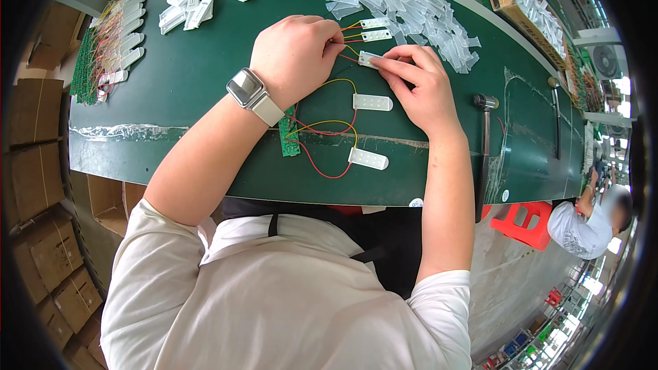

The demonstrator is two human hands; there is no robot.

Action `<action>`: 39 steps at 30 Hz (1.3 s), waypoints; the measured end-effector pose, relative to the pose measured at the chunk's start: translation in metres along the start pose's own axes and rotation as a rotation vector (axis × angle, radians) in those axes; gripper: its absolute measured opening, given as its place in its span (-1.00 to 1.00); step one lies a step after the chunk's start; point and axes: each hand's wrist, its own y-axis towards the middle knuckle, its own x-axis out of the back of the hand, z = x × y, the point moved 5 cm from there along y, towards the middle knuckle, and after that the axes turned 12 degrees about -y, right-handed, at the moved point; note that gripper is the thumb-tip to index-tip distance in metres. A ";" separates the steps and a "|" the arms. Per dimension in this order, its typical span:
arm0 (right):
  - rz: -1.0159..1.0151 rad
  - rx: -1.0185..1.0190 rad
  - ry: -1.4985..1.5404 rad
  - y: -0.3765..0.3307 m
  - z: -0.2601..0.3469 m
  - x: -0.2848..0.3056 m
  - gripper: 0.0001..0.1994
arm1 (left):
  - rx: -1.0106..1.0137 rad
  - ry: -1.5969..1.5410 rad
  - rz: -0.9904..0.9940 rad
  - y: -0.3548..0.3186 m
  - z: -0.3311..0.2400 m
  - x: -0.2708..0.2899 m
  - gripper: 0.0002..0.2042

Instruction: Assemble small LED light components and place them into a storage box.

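My left hand (296,50), with a silver watch on the wrist, pinches the red and yellow wires (349,29) near a small white module. My right hand (418,82) holds another white LED module (367,59) by its end, fingertips close to the left hand. Red and yellow wires (329,127) loop from a small green circuit board (288,138) to two more white modules, one (372,102) in the middle and one (368,158) near the table's front edge. Two further modules (375,29) lie just beyond my hands.
The green table (185,75) carries a pile of clear plastic covers (404,3) at the back, white housings (199,0) at back left, wired boards (110,44) at far left, a hammer (484,137) at right. Cardboard boxes (41,185) stand left; another person (589,223) sits far right.
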 end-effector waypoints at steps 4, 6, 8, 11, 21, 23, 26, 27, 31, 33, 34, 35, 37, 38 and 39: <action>0.002 0.029 -0.045 0.000 0.001 -0.001 -0.76 | 0.023 0.028 0.013 0.000 0.003 -0.001 -0.91; 0.003 0.050 -0.078 0.000 0.003 0.000 -0.74 | 0.027 0.045 0.017 0.000 0.004 -0.002 -0.90; 0.003 0.071 -0.111 0.001 0.005 0.000 -0.72 | 0.007 0.024 0.016 0.001 0.004 -0.003 -0.90; -0.010 0.105 -0.167 0.000 0.007 0.001 -0.71 | -0.007 0.021 0.015 0.001 0.004 -0.003 -0.90; 0.000 0.091 -0.128 0.000 0.010 0.001 -0.72 | -0.004 0.027 0.075 -0.001 0.005 -0.002 -0.92; 0.004 0.086 -0.130 0.000 0.011 0.002 -0.72 | -0.098 0.030 -0.042 -0.001 -0.001 0.006 -0.92; -0.006 0.074 -0.115 0.000 0.013 0.002 -0.71 | -0.183 0.024 -0.073 0.001 -0.008 0.015 -0.90; -0.009 0.084 -0.119 0.000 0.012 0.001 -0.72 | -0.185 0.028 -0.065 0.001 -0.008 0.014 -0.90; -0.032 0.083 -0.098 0.000 0.010 -0.002 -0.72 | -0.345 0.057 0.051 -0.004 -0.018 0.004 -0.89; -0.036 0.061 -0.091 0.000 0.007 -0.004 -0.73 | -0.356 0.192 0.069 -0.003 -0.018 0.000 -0.87; -0.035 0.060 -0.086 0.001 0.006 -0.005 -0.73 | -0.358 0.195 0.080 -0.003 -0.019 -0.001 -0.87; -0.034 0.057 -0.081 0.001 0.006 -0.005 -0.73 | -0.355 0.179 0.032 -0.003 -0.019 0.000 -0.85; -0.032 0.044 -0.071 0.001 0.005 -0.005 -0.74 | -0.357 0.163 -0.002 -0.003 -0.020 0.002 -0.84; -0.029 0.042 -0.067 0.001 0.005 -0.004 -0.74 | -0.401 0.102 -0.034 -0.001 -0.024 0.006 -0.84; -0.026 0.039 -0.063 0.001 0.005 -0.004 -0.74 | -0.443 0.040 -0.066 -0.001 -0.026 0.009 -0.84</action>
